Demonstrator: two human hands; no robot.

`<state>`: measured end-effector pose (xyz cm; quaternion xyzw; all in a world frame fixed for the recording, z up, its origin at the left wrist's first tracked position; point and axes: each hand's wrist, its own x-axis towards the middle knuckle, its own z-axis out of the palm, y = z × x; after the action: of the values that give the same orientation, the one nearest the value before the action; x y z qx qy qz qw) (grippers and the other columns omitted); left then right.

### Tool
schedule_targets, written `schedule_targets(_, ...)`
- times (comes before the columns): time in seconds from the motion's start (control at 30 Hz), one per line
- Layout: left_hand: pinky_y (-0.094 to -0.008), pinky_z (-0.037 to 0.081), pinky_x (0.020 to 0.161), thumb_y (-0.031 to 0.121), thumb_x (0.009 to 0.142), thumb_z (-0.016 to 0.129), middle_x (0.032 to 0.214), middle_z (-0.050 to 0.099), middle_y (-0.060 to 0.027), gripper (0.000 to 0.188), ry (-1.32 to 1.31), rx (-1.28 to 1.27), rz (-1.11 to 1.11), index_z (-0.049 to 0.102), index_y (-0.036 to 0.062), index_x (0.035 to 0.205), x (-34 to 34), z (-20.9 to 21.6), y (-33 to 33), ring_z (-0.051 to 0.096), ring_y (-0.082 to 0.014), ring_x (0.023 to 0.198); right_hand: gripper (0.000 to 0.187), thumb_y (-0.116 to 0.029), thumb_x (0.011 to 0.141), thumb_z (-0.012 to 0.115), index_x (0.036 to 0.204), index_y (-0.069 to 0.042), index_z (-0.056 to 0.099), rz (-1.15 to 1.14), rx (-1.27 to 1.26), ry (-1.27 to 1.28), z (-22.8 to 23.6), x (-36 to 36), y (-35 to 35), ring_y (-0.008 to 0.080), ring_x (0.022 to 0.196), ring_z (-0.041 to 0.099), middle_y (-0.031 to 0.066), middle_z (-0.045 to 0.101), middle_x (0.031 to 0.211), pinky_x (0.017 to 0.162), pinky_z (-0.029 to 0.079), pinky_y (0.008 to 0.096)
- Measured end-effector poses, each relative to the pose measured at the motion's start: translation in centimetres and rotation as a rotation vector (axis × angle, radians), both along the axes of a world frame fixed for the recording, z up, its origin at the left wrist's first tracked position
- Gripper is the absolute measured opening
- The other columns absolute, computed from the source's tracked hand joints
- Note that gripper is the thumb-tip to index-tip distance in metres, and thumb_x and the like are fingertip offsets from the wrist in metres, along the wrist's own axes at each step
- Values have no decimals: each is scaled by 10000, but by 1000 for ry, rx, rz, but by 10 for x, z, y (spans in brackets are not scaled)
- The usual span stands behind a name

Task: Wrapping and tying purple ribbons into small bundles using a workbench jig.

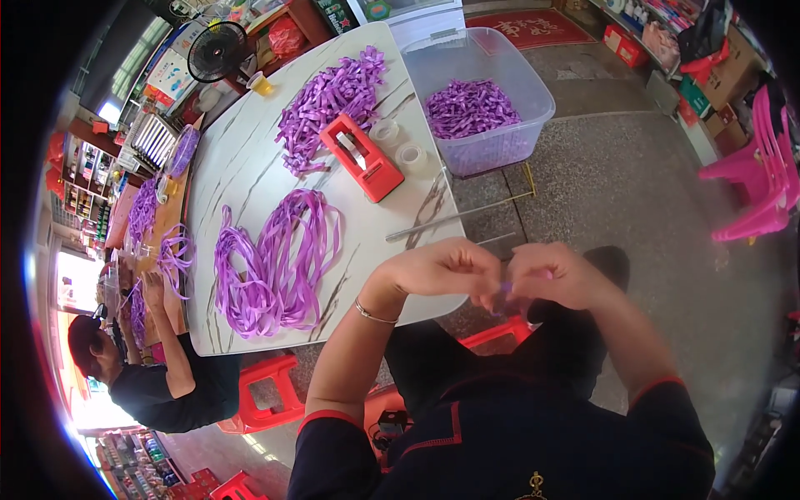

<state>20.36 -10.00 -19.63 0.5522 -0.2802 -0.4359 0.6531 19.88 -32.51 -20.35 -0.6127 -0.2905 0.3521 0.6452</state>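
My left hand (446, 268) and my right hand (546, 271) meet above my lap, just off the table's near right corner. Both are closed in a pinch on a small piece of purple ribbon (505, 288), mostly hidden by the fingers and a little blurred. To the left on the table lie long loops of purple ribbon (287, 258). Behind them is a heap of short folded ribbon pieces (333, 100). A red tape dispenser (375, 173) stands beside that heap, with clear tape rolls (411, 156) next to it. A thin metal rod (425, 227) sticks out over the table's right edge.
Past the marble-patterned table (250, 158) stands a clear plastic tub (492, 154) partly filled with purple ribbon pieces. A cup of yellow liquid (260, 84) is near the far left edge. Left, a person (158, 375) handles purple ribbon. Pink chairs (762, 171) are at right.
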Motion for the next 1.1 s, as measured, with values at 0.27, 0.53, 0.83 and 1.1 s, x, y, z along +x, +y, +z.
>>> schedule_targets(0.27, -234, 441, 667, 128, 860, 577, 817, 600, -38, 171, -711, 344, 294, 593, -41, 884, 19, -2, 7, 554, -90, 747, 248, -247, 862, 573, 767, -24, 626, -241, -256, 143, -61, 17, -23, 63, 614, 517, 8, 586, 696, 560, 412, 211)
schedule_targets(0.53, -200, 395, 595, 128, 854, 590, 759, 566, -7, 165, -623, 443, 863, 594, -29, 905, 40, -59, 13, 482, -50, 682, 200, -178, 881, 555, 898, -1, 647, -635, -9, 72, -105, 49, 18, 75, 757, 550, 26, 620, 792, 711, 426, 212)
schedule_targets(0.83, -282, 398, 564, 139, 760, 662, 703, 545, -69, 124, -945, 521, 994, 653, 18, 788, 42, -66, 1, 507, -177, 607, 188, -165, 880, 553, 879, -4, 650, -637, 65, -18, -125, 37, 48, 75, 733, 541, 4, 609, 765, 689, 424, 224)
schedule_targets(1.1, -351, 408, 632, 243, 735, 679, 733, 571, -56, 165, -1138, 677, 933, 681, 79, 757, 43, -67, -2, 546, -207, 651, 198, -182, 881, 549, 856, -12, 648, -683, 49, -3, -117, 28, 53, 58, 680, 515, -14, 589, 724, 625, 407, 212)
